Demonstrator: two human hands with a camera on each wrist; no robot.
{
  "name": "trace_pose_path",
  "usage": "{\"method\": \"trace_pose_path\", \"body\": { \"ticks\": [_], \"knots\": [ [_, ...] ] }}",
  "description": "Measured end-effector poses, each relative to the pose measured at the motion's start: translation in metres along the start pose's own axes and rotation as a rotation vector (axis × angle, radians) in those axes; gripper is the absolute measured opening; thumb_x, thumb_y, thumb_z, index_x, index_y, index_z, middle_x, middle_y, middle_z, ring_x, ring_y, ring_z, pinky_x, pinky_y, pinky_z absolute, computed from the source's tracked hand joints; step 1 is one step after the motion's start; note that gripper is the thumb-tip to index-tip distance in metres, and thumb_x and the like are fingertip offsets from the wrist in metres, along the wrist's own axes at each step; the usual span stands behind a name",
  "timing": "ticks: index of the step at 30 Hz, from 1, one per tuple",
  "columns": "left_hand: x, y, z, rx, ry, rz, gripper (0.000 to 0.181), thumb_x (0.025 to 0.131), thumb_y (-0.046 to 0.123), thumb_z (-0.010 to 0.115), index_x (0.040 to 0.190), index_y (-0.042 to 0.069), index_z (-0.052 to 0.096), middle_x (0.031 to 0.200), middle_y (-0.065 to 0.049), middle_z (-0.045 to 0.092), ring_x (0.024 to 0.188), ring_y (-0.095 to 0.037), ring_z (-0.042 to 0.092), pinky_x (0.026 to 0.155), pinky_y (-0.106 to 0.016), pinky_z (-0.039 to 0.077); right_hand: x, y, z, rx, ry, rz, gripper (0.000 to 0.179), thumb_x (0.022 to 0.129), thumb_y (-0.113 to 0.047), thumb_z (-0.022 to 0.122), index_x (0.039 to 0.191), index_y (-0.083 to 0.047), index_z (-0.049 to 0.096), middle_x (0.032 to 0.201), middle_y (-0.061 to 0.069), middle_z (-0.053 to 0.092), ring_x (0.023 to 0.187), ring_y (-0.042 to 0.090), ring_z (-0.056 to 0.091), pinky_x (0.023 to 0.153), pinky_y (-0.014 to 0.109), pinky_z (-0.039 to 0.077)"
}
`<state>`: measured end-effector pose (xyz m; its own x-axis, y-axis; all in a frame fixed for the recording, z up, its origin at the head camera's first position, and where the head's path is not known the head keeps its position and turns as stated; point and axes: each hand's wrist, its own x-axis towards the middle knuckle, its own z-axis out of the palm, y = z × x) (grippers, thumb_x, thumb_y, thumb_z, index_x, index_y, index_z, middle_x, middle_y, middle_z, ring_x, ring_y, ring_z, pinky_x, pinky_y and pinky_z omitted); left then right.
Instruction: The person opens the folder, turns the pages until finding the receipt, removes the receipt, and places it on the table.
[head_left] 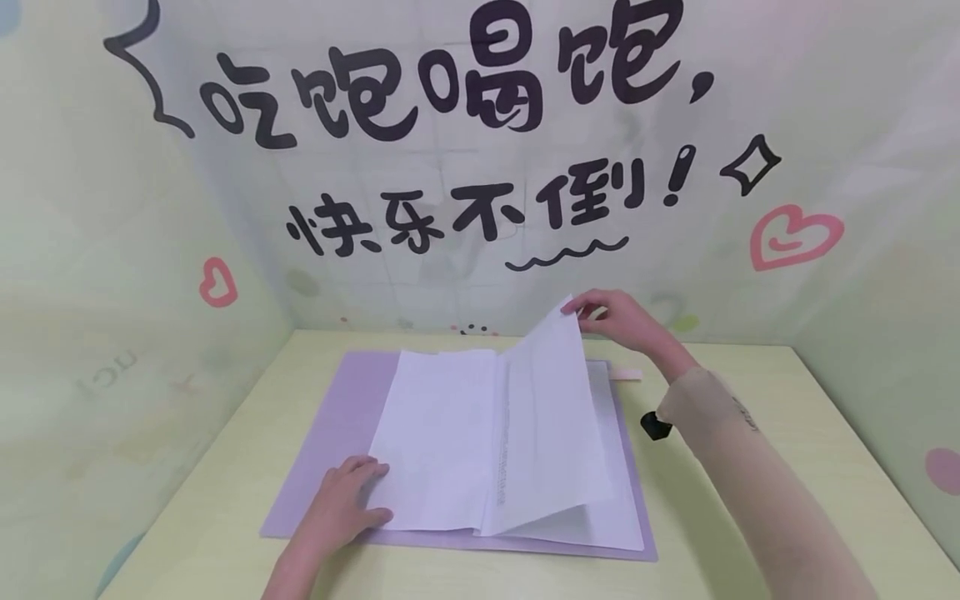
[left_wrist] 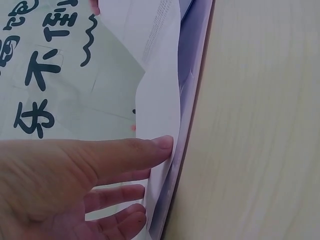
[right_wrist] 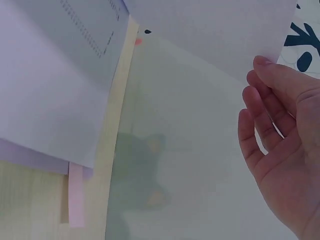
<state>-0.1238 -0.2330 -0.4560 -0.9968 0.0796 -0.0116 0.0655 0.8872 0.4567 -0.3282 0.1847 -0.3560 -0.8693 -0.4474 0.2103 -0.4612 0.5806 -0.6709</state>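
Head view has my right hand (head_left: 611,318) pinching the lifted page (head_left: 551,417) below it (likely light, limp, easily creased, so best held by its corner), my left hand (head_left: 341,504), thumb and fingers apart, on the facing page (head_left: 438,433).

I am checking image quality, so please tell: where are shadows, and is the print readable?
Head view: soft shadows beneath the raised page and beside the sleeve on the table, print too small to read; left wrist view: likewise unreadable; right wrist view: dimmer, print shaded, unreadable.
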Motion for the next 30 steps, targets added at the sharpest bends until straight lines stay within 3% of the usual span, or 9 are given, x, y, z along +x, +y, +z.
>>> {"method": "trace_pose_path", "body": {
  "ticks": [19, 24, 30],
  "knots": [
    [-0.004, -0.005, 0.000, -0.029, 0.012, 0.024, 0.056, 0.072, 0.019, 0.084, 0.124, 0.008, 0.065, 0.138, -0.018, 0.057, 0.122, -0.043, 0.052, 0.104, -0.058, 0.045, 0.048, -0.060, 0.031, 0.059, 0.027, -0.137, 0.026, 0.090, -0.002, 0.066, 0.115, -0.004, 0.070, 0.111, 0.012, 0.071, 0.096, 0.022, 0.063, 0.088, 0.038, 0.056],
    [-0.007, -0.008, -0.004, -0.073, -0.002, 0.033, 0.052, 0.074, 0.010, 0.081, 0.124, 0.007, 0.065, 0.139, -0.018, 0.057, 0.125, -0.042, 0.052, 0.106, -0.058, 0.044, 0.060, -0.072, 0.045, 0.090, 0.017, -0.131, 0.027, 0.089, -0.001, 0.066, 0.116, -0.003, 0.069, 0.113, 0.014, 0.070, 0.097, 0.023, 0.062, 0.086, 0.036, 0.055],
    [-0.008, -0.009, -0.004, -0.063, -0.001, 0.047, 0.052, 0.074, 0.009, 0.081, 0.124, 0.006, 0.066, 0.139, -0.018, 0.058, 0.125, -0.043, 0.052, 0.106, -0.057, 0.044, 0.070, -0.081, 0.060, 0.089, 0.016, -0.143, 0.027, 0.090, -0.005, 0.068, 0.117, -0.006, 0.069, 0.115, 0.010, 0.070, 0.098, 0.022, 0.063, 0.087, 0.032, 0.054]
  ]
}}
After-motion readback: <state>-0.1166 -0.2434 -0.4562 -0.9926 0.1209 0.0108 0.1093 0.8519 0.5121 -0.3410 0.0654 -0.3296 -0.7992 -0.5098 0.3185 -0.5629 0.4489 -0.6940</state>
